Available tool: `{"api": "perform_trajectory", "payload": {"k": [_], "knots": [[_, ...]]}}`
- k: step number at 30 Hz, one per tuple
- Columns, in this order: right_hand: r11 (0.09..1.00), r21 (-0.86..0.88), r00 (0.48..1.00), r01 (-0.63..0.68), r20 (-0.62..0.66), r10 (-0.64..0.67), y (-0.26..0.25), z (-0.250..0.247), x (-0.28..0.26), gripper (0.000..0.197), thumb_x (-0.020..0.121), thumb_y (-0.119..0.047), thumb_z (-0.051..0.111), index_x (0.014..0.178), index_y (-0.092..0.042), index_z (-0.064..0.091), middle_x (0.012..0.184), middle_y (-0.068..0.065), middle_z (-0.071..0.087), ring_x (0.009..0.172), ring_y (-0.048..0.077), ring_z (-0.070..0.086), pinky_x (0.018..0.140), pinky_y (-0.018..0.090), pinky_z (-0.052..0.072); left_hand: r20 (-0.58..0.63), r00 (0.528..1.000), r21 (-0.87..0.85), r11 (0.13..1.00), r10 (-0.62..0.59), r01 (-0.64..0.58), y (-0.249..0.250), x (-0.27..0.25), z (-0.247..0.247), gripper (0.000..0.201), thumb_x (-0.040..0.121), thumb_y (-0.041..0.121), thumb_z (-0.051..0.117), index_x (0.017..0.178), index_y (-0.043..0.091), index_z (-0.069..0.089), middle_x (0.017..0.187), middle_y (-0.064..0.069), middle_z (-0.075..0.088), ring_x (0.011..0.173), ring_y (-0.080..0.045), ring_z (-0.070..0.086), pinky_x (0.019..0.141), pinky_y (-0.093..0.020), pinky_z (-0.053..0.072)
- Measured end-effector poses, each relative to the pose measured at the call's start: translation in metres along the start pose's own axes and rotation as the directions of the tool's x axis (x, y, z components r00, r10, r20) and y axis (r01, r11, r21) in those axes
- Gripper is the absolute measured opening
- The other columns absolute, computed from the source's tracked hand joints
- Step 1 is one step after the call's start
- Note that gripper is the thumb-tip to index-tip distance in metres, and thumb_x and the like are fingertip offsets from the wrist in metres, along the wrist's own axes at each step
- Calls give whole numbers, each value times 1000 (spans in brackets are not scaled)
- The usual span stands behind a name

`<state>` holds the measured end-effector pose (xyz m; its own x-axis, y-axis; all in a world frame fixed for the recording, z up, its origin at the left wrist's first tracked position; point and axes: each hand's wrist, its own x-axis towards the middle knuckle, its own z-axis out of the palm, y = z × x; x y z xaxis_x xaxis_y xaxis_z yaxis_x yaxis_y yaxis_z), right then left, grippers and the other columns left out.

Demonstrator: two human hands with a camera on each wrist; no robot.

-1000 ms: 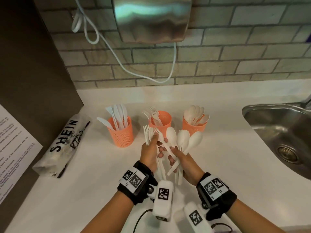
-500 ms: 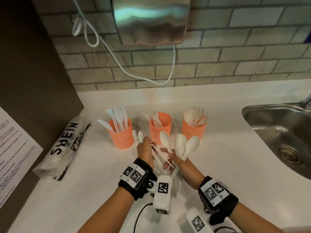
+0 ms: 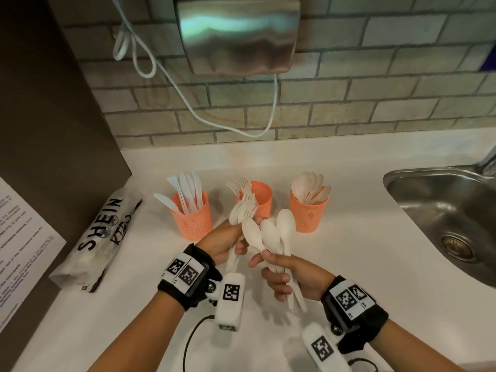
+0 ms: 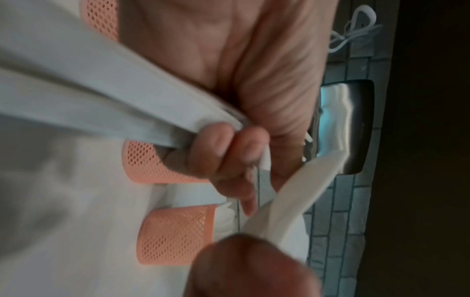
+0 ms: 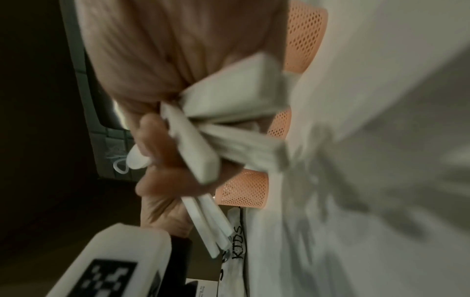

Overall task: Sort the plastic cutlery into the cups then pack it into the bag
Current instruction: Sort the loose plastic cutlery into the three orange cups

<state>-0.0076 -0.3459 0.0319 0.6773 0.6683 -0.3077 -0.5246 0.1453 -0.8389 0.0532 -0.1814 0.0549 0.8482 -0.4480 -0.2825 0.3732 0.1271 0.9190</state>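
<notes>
While left hand [image 3: 224, 241] grips forks [image 3: 243, 210], right hand [image 3: 291, 275] clutches spoons [image 3: 271, 233] alongside.

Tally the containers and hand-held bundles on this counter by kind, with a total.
Orange cups: 3, holding knives, forks, spoons
Bags: 1
Fork bundles: 1, in the left hand
Spoon bundles: 1, in the right hand
Total: 6

Bag [image 3: 103, 238] reads "SHEIN", apparently "KIDS" beneath.
</notes>
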Motion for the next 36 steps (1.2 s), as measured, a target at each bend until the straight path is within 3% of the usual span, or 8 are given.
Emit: {"api": "perform_trajectory", "payload": {"k": [5,12,18,22,26,29,33,36], "knots": [[991,133,988,-31,155,10,-1,-5,1,35,74,-53,67,85,-19,67,40,-13,35,31,-1,31,33,13,27,105,993,-75,996,-48,56,-2,-8,4,15,83,24,57,78,10,54,39,3,42,29,-3,34,34,-15,23],[965,257,959,-54,284,-22,-6,-11,3,40,83,-50,58,105,-18,66,48,-10,44,34,-3,37,34,11,31,129,991,-1,999,43,-43,-5,-6,10,17,85,24,59,74,12,63,40,-1,44,30,-5,37,38,-15,24],[962,271,984,-38,179,-11,-4,-13,3,45,77,-50,66,110,-20,64,47,-8,41,33,-1,34,32,12,30,-115,979,-238,952,170,-193,3,9,7,18,92,23,50,85,10,61,52,-2,53,30,-4,38,30,-14,28],[965,261,986,-39,165,-5,-2,-10,5,34,75,-50,67,87,-18,64,44,-10,37,32,-1,33,31,11,29,21,990,-217,967,139,-131,-4,13,11,26,84,30,61,90,5,54,49,0,54,32,-7,41,31,-18,33],[966,252,980,-51,197,0,-2,-10,4,33,82,-49,60,84,-16,60,44,-11,38,32,-1,33,31,11,29,73,997,-201,980,8,7,-13,16,21,27,84,34,59,86,7,55,48,-8,49,34,-12,49,33,-19,42],[969,237,991,-63,131,32,-1,-14,-1,31,83,-48,57,83,-17,60,44,-11,36,32,-1,31,31,11,28,-62,998,-228,973,2,-16,-6,24,21,20,92,23,53,79,8,57,58,-6,60,49,-12,59,45,-21,50],[979,193,995,-65,-66,79,-4,-16,-12,31,90,-46,43,83,-18,52,44,-9,28,32,1,24,30,12,25,-203,978,-184,980,40,-78,11,33,9,35,98,31,40,72,13,54,63,-4,71,56,-11,67,63,-26,54],[990,134,975,-50,-206,77,-7,-17,-21,36,89,-51,41,85,-17,50,46,-7,25,33,3,21,31,13,21,-306,941,-87,980,144,-178,29,40,1,36,98,30,42,68,12,52,57,-3,69,52,-15,65,63,-31,54]]}}
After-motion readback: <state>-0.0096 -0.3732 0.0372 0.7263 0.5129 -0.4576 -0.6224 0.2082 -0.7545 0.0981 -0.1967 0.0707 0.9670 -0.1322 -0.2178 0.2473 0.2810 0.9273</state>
